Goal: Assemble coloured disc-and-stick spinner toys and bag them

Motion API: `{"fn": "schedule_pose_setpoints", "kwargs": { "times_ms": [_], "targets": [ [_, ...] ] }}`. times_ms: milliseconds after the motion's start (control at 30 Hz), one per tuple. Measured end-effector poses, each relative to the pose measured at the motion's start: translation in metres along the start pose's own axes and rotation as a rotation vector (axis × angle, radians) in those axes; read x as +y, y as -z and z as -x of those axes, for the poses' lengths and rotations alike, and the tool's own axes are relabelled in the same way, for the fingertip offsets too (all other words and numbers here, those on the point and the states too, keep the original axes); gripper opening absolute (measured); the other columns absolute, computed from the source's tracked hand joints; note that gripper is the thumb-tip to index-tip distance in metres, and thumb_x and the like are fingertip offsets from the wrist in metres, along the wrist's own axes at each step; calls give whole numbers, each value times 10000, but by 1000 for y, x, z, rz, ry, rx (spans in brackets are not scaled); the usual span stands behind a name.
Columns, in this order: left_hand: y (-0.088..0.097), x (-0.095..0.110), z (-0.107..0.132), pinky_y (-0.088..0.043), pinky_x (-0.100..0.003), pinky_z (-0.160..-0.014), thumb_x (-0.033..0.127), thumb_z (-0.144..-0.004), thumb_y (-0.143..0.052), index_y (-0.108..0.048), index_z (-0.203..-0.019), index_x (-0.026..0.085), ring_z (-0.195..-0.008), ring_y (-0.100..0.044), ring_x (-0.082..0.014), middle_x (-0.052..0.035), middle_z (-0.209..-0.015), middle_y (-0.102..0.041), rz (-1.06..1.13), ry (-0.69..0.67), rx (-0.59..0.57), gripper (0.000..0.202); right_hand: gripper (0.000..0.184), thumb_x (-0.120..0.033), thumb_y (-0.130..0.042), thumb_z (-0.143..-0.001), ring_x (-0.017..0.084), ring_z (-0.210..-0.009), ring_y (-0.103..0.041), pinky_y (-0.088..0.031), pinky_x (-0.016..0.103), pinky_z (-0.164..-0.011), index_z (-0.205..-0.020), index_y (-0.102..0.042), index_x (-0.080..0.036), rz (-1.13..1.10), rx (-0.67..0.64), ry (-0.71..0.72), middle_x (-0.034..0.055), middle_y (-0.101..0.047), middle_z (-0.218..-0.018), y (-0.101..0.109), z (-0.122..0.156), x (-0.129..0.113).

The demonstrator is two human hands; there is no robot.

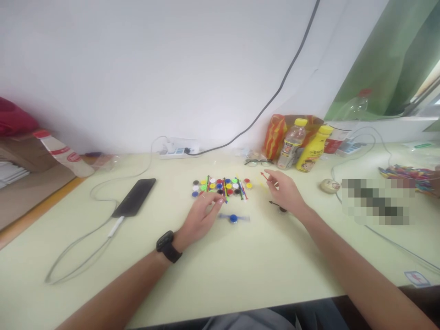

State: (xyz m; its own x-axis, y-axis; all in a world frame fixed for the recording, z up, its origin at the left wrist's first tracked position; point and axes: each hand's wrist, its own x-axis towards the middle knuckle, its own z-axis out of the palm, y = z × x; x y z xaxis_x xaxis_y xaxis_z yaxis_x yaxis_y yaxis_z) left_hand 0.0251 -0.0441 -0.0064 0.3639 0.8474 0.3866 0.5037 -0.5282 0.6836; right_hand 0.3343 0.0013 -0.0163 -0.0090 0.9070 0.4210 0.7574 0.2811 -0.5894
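Note:
My right hand (283, 190) pinches a small red plastic arrow (264, 176) between thumb and fingers, above the table. Below that hand lies a black arrow (274, 203) with a black round piece (282, 210), partly hidden. My left hand (201, 213) has thumb and forefinger close together at the lower end of some thin coloured sticks (225, 188); what they grip, if anything, is hidden. Rows of coloured round discs (213, 181) lie just beyond it, with sticks between them. In front, a blue disc (233, 218) sits across a blurred blue stick.
A phone (134, 198) on a charging cable lies left. Behind are a power strip (179, 149), glasses (258, 162), a clear bottle (292, 144) and a yellow bottle (313, 149). At right are a small round object (330, 185) and a heap of coloured pieces (410, 174).

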Motion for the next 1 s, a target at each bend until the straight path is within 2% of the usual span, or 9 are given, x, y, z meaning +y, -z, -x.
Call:
{"fn": "schedule_pose_setpoints", "kwargs": {
  "times_ms": [67,167,267,367,733,900,1000],
  "targets": [
    [0,0,0,-467,-395,-954,381,-1077,-459,-679,-1082,239,-1005,-633,-227,-47,-1069,-715,-7,-7,-2,261,272,-213,-540,-906,229,-874,-681,-552,388,-830,-1142,-675,-204,-56,41,8,90,-725,-1036,0,-1,-1],
    [0,0,1,-469,-392,-943,383,-1076,-461,-678,-1090,242,-1006,-634,-226,-46,-1074,-714,-9,-11,-4,259,124,-301,-589,-918,222,-854,-702,-559,395,-859,-963,-644,-200,-201,90,-29,77,-732,-954,3,-1,-8],
    [0,-1,1,-474,-393,-939,389,-1075,-460,-680,-1088,244,-1002,-634,-227,-48,-1076,-717,-10,-11,5,264,220,-419,-669,-894,240,-900,-723,-560,389,-853,-890,-647,-200,-320,104,-99,80,-751,-926,7,-1,-18],
    [-1,-2,1,-479,-397,-941,391,-1075,-457,-684,-1084,244,-1004,-637,-232,-50,-1072,-723,-11,-16,11,271,285,-473,-729,-848,260,-916,-738,-557,381,-824,-849,-664,-195,-385,94,-176,96,-771,-942,8,0,-25],
    [0,-2,1,-478,-393,-946,375,-1071,-473,-685,-1076,246,-1013,-641,-228,-41,-1078,-723,-10,-13,10,248,289,-477,-694,-866,252,-923,-738,-560,379,-823,-853,-675,-189,-386,20,-135,104,-778,-960,-8,4,-19],
    [-1,-3,1,-482,-392,-935,374,-1067,-480,-686,-1080,242,-1003,-638,-228,-46,-1069,-722,-17,-19,15,245,221,-412,-674,-874,245,-899,-739,-559,371,-811,-870,-688,-192,-344,-4,-115,89,-780,-949,-12,4,-15],
    [-1,-4,1,-481,-383,-928,363,-1064,-488,-686,-1076,247,-999,-640,-225,-39,-1062,-722,-15,-19,21,229,141,-341,-640,-884,235,-879,-734,-550,367,-812,-867,-689,-210,-246,-13,-81,62,-780,-930,-11,3,-12]
  ]
}}
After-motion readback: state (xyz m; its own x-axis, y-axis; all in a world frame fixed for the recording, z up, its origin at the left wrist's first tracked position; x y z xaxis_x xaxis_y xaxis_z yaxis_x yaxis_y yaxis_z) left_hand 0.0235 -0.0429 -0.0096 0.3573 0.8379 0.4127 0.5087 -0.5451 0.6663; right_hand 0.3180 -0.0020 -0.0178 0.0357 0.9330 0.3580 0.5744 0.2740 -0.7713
